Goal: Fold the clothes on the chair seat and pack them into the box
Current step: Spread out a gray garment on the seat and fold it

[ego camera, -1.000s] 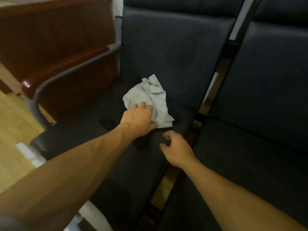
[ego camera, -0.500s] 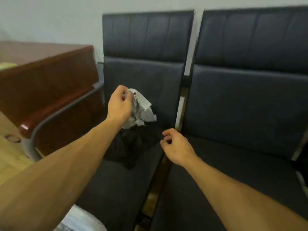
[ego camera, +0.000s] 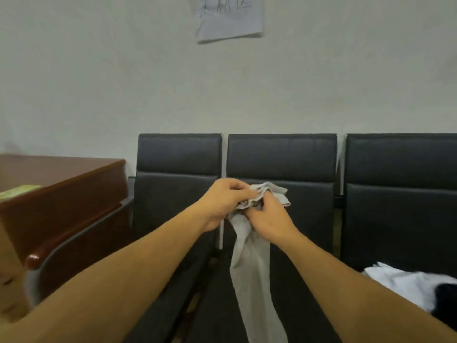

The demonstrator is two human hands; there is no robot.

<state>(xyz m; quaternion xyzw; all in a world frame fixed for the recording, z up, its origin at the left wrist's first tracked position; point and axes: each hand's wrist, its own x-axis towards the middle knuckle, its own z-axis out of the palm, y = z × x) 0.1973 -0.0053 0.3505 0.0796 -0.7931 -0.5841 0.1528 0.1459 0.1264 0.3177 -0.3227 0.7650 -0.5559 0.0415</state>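
left hand [ego camera: 223, 203]: up at chest height in front of the chair backs, fingers closed on the bunched top of the grey garment [ego camera: 249, 263]
right hand [ego camera: 268, 219]: now on the garment too, pinching the same bunch just below and right of the left; half a second ago it hung free and loosely curled over the seat
garment: a second ago crumpled on the left seat, now lifted clear, a long strip hanging straight down between the forearms, lower end out of view
change: one-hand pickup became a two-hand hold; head came up, so the seats mostly dropped out of view
meaning: pickup done, looks like hunting for an edge to shake it open; no fold made yet
other clothes: white garment [ego camera: 405, 283] with a dark one [ego camera: 445, 295] on the right seat, near its front edge, untouched
box: cardboard piece [ego camera: 10, 280] at the left edge, possibly it, cannot tell
surroundings: row of black chairs [ego camera: 284, 157], brown desk [ego camera: 57, 184] left, paper [ego camera: 228, 18] on the wall
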